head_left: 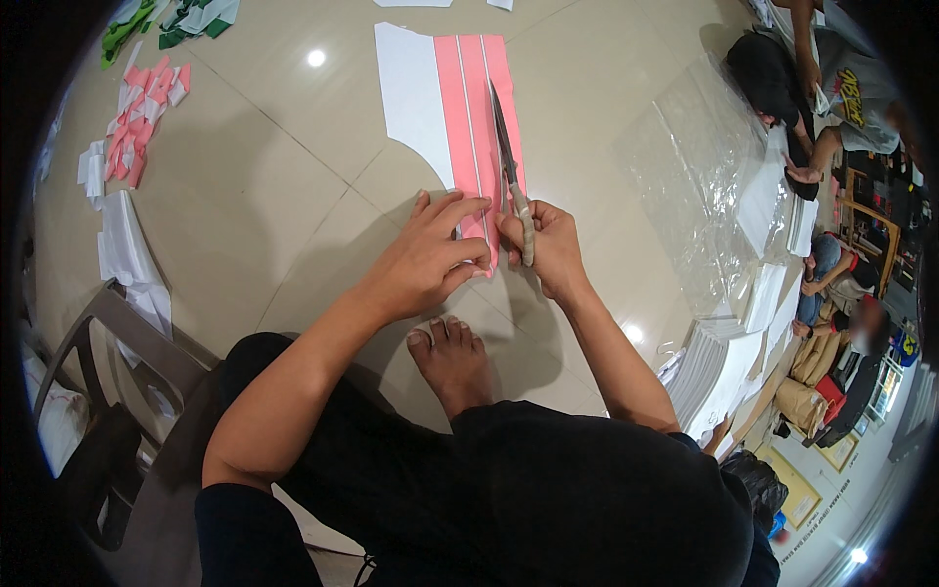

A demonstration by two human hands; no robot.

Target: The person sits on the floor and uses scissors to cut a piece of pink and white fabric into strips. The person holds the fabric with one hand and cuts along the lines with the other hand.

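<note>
My right hand (550,245) grips a pair of scissors (510,157) with a light-coloured wrapped handle. Their long blades point away from me over a pink sheet (469,117) with white lines along its length, close to its right side. My left hand (425,252) is bent over the near end of that sheet, its thumb and forefinger closed at the edge and other fingers lying on top. Joined to or lying under the pink part on its left is a white piece (409,88) with a curved lower edge. I cannot tell which.
Pink and white scraps (142,122), green scraps (201,20) and white pieces (132,254) lie on the tiled floor at left, near a brown plastic chair (147,338). At right are clear plastic (685,186), stacked white sheets (719,367) and other people. My bare foot (452,367) is below the hands.
</note>
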